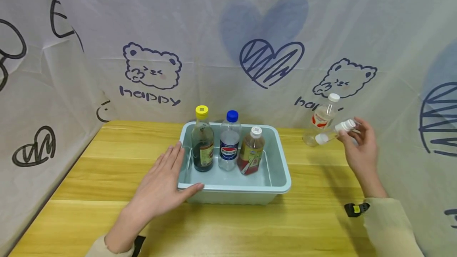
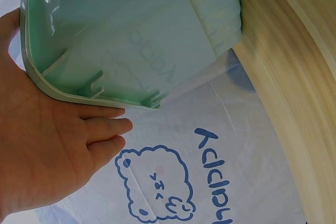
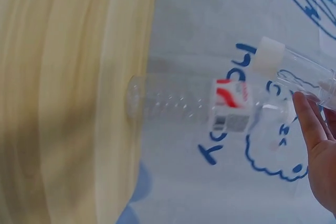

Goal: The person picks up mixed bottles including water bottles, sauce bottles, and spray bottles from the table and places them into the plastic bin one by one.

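Note:
My left hand [image 1: 158, 187] rests with straight fingers along the left rim of a pale blue-green plastic bin [image 1: 235, 188], its thumb over the front rim. In the left wrist view the fingers [image 2: 107, 129] lie against the bin's outer edge. My right hand [image 1: 362, 150] pinches a small clear bottle [image 1: 333, 134] with white parts, tilted in the air. The right wrist view shows its white cap [image 3: 269, 57] pointing away from the hand. Close by, a larger clear bottle [image 1: 320, 120] with a white cap and red-and-white label stands upright on the table.
Inside the bin stand a dark bottle with a yellow cap [image 1: 202, 112], a clear bottle with a blue cap [image 1: 232, 116] and a reddish-brown drink bottle [image 1: 251, 152]. A printed cloth [image 1: 207, 50] hangs behind the wooden table [image 1: 118, 154] and along its sides.

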`<state>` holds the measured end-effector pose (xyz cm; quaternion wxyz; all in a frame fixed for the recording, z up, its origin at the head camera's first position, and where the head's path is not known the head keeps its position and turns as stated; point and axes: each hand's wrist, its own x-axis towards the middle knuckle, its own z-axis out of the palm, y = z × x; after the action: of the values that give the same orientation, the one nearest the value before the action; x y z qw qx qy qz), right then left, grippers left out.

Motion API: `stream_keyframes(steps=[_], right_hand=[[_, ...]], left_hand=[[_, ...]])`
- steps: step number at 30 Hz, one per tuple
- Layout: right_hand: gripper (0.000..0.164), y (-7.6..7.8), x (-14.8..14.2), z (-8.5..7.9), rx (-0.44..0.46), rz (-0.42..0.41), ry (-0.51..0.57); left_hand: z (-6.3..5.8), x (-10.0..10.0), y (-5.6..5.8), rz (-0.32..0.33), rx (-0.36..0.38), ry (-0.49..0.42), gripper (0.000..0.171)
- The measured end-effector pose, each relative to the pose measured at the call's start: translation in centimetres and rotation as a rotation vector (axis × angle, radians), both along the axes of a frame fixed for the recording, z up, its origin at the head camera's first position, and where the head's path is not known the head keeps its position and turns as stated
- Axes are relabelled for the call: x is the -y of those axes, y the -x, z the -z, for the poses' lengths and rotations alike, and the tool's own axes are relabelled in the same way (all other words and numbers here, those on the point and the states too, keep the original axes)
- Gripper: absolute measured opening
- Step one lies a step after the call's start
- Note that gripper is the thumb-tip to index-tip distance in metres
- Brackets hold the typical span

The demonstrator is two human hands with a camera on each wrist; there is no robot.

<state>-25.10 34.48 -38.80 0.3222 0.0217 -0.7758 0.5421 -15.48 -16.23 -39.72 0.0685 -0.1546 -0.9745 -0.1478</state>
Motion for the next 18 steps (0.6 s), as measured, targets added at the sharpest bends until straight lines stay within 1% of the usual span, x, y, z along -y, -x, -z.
stream_keyframes(steps=[6,18], right_hand=[[0.058,-0.6,1.3,-1.0,-0.07,-0.052,-0.068],[0.058,-1.5,3.7,-2.6,-0.153,-0.142,-0.108]], left_hand=[[0.0,0.0,0.0,-0.001,0.001,-0.003,0.121],[0.0,0.0,0.0,-0.003,0.008,-0.002,0.121]])
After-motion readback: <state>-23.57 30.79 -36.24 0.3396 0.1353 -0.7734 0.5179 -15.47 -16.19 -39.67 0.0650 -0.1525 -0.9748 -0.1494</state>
